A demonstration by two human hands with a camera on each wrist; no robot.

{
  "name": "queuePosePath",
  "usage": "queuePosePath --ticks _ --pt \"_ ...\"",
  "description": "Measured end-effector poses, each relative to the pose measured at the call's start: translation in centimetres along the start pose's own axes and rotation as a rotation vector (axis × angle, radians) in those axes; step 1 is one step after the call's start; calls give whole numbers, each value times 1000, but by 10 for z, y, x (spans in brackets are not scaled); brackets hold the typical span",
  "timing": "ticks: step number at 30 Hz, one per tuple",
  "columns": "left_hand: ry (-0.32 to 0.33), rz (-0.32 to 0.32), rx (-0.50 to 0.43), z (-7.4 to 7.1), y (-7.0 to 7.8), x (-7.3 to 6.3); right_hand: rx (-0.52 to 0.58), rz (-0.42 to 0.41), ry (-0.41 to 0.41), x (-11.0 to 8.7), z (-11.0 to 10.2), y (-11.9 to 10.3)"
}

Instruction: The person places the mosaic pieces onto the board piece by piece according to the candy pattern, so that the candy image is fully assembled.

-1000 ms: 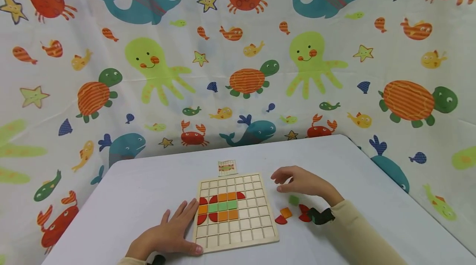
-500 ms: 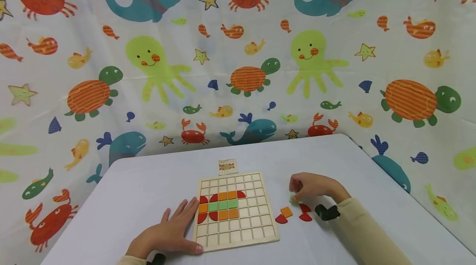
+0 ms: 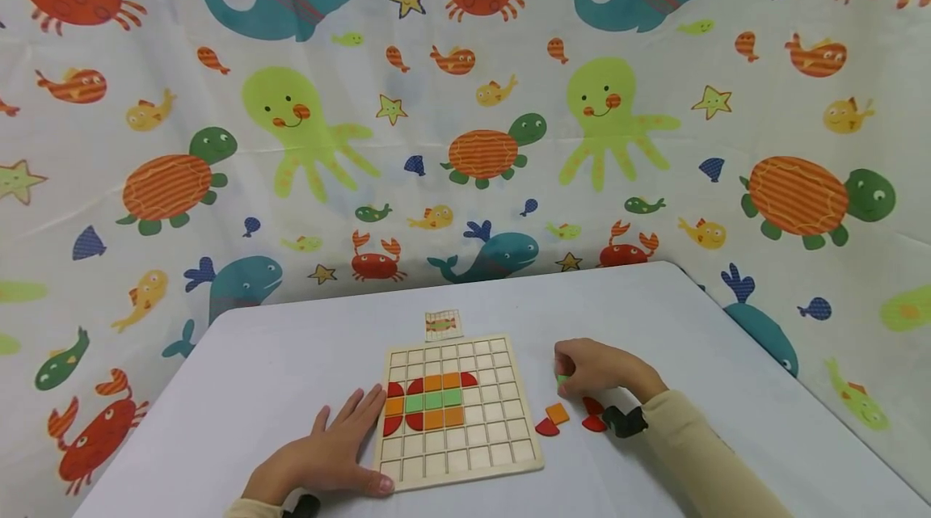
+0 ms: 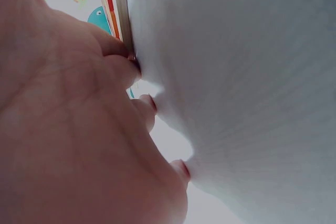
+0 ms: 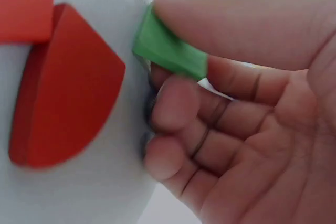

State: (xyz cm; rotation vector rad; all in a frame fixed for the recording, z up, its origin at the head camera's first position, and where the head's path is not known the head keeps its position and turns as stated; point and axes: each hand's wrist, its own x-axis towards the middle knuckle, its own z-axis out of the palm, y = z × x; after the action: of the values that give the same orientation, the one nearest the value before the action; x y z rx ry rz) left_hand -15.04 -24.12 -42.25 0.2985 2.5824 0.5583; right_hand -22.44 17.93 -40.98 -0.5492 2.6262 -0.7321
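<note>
Between its thumb and fingers my right hand (image 3: 598, 366) pinches a green square tile (image 5: 170, 48), just right of the wooden grid board (image 3: 502, 441). Flat along the board's left edge lies my left hand (image 3: 327, 449), fingers spread and thumb at the near left corner. In the left wrist view its fingertips meet the white tabletop beside the board's side. Red, orange and green tiles fill part of the grid's left half, with a row of green tiles (image 3: 433, 400) in the middle, orange tiles (image 3: 443, 419) around it and red quarter-round tiles (image 3: 469, 379) at the corners.
Loose on the table, right of the board, are an orange square tile (image 3: 558, 414), a red quarter-round tile (image 3: 547, 427) touching it, and two more red tiles (image 3: 593, 423) near the right wrist. A small pattern card (image 3: 443, 325) lies beyond the board. A sea-animal curtain (image 3: 465, 203) hangs behind.
My right hand has come down onto the loose green square tile, pinched it and moved it slightly left toward the board. The left hand stays on the board's edge.
</note>
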Motion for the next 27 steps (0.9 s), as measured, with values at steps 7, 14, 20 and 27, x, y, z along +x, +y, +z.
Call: queuePosePath --ticks 7,14,20,27 --pt "3 3 1 2 -2 0 116 -91 50 8 2 2" --pt "6 3 3 1 -3 0 333 -99 131 16 9 -8" --pt "4 -1 -3 1 -3 -1 571 -78 143 24 22 -21" --pt "3 8 8 2 -4 0 716 -84 125 29 36 -40"
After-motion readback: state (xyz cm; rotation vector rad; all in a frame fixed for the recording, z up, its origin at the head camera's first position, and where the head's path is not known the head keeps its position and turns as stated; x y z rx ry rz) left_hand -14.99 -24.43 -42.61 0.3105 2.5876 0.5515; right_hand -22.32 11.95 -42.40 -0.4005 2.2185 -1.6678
